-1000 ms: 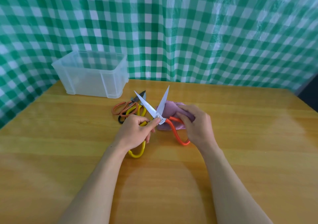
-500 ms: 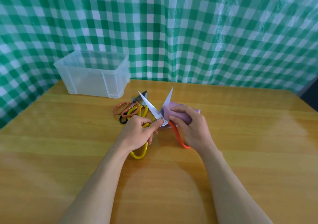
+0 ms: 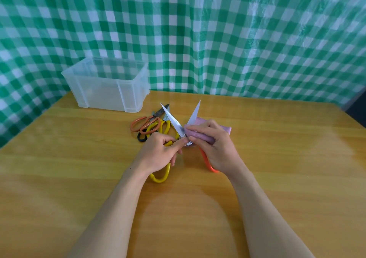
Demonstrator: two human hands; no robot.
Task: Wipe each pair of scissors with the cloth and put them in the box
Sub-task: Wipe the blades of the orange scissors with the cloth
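While the fingers [image 3: 179, 142] of your left hand [image 3: 158, 155] curl round the yellow handle of the open scissors [image 3: 173, 120], your right hand [image 3: 219, 150] pinches the cloth [image 3: 195, 134] onto the right blade, just above the pivot. Both blades stand spread in a V at frame centre. Spare scissors [image 3: 152, 125] lie heaped just left of them on the worktop [image 3: 79, 168]. At upper left sits the box [image 3: 111, 91], well apart from your hands.
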